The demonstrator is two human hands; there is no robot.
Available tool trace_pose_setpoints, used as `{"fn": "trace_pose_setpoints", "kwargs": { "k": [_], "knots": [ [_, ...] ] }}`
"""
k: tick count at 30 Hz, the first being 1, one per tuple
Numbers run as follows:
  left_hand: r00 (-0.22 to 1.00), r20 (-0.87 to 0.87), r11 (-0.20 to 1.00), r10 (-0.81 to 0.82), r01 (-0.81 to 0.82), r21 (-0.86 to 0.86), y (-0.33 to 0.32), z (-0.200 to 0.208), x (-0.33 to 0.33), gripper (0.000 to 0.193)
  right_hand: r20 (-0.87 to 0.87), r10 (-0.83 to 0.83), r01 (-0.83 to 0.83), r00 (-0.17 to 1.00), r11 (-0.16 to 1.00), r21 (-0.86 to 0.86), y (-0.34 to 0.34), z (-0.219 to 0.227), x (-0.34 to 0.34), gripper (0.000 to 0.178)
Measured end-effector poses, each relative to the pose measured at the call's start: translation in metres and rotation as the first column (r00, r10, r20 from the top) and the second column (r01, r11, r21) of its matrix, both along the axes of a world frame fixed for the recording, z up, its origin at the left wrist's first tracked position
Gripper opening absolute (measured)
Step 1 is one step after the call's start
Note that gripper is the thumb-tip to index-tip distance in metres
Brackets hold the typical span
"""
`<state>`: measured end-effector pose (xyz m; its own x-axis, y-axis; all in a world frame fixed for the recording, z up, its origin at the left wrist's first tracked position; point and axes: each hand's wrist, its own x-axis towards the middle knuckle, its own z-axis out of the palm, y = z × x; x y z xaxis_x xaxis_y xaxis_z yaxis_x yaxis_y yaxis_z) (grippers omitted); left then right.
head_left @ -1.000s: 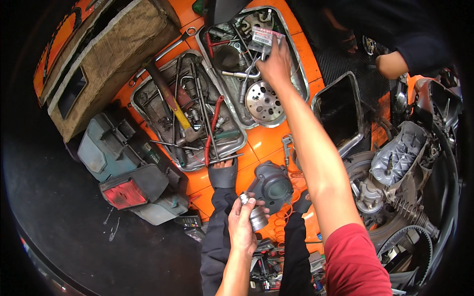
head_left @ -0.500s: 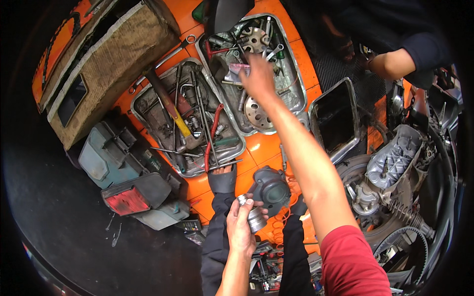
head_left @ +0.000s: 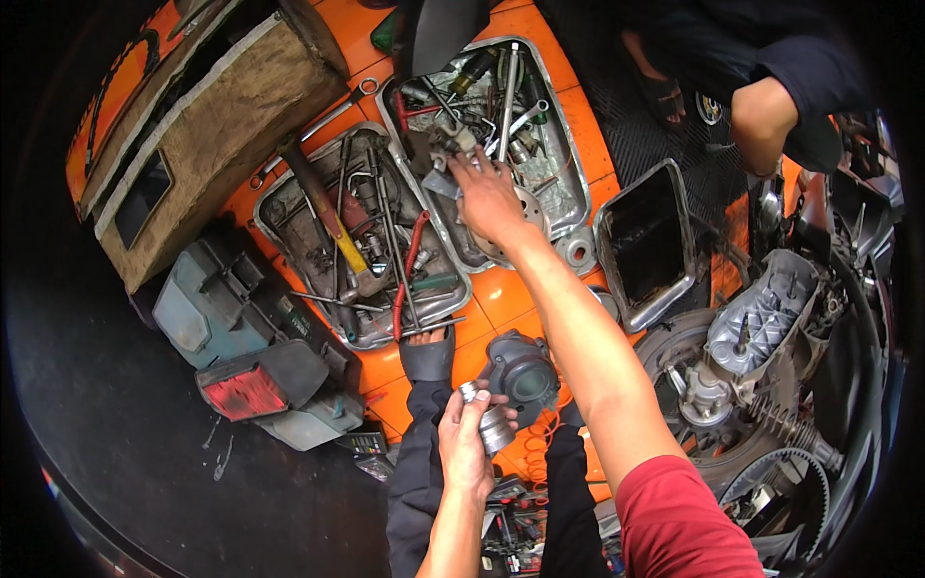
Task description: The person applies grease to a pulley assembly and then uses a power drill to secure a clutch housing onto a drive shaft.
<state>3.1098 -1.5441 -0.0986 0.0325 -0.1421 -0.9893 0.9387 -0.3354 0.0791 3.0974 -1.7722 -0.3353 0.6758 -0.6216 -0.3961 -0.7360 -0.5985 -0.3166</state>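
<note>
My left hand point(head_left: 465, 438) is closed around a silver ribbed metal cylinder point(head_left: 496, 430), with a smaller ringed metal end point(head_left: 469, 391) showing by the thumb. My right hand point(head_left: 489, 197) reaches into the far metal tray point(head_left: 581, 183), palm down with fingers stretched out over loose parts. Its fingertips touch or lie close to a small grey metal piece point(head_left: 464, 141) and a clear plastic bag point(head_left: 441, 183). Partly under this hand is a round drilled metal plate point(head_left: 532, 214). Beyond the fingers lie a long silver bar point(head_left: 509, 101) and a combination wrench point(head_left: 529, 116).
A second tray point(head_left: 453, 294) holds a yellow-banded hammer point(head_left: 349, 249) and a red-handled tool point(head_left: 411, 260). Between my legs sits a dark round housing point(head_left: 528, 380). A rectangular frame point(head_left: 641, 313), a ring-shaped part point(head_left: 578, 250) and engine parts point(head_left: 756, 323) stand right. Another person's knee point(head_left: 764, 114) shows far right.
My right hand has shifted slightly nearer and its fingers now spread over the parts. The round plate at the tray's far end no longer shows there. My left hand keeps its hold.
</note>
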Motion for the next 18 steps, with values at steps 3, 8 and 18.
{"fn": "trace_pose_setpoints", "kwargs": {
  "k": [3, 8, 18],
  "knots": [
    [1.0, -0.003, 1.0, -0.024, 0.024, 0.0, 0.0, 0.0, -0.006, 0.033, 0.035, 0.014, -0.016, 0.999, 0.999, 0.039, 0.005, 0.0, -0.004, 0.066],
    [0.999, -0.006, 0.999, -0.053, 0.053, -0.001, 0.003, 0.0, -0.013, 0.034, 0.083, -0.029, 0.019, 0.996, 0.993, 0.113, 0.01, 0.003, -0.004, 0.062],
    [0.998, 0.066, 1.0, -0.007, 0.007, -0.004, 0.009, -0.001, -0.014, 0.03, 0.359, -0.177, 0.185, 0.917, 0.983, 0.012, 0.059, 0.032, -0.004, 0.052]
  ]
}}
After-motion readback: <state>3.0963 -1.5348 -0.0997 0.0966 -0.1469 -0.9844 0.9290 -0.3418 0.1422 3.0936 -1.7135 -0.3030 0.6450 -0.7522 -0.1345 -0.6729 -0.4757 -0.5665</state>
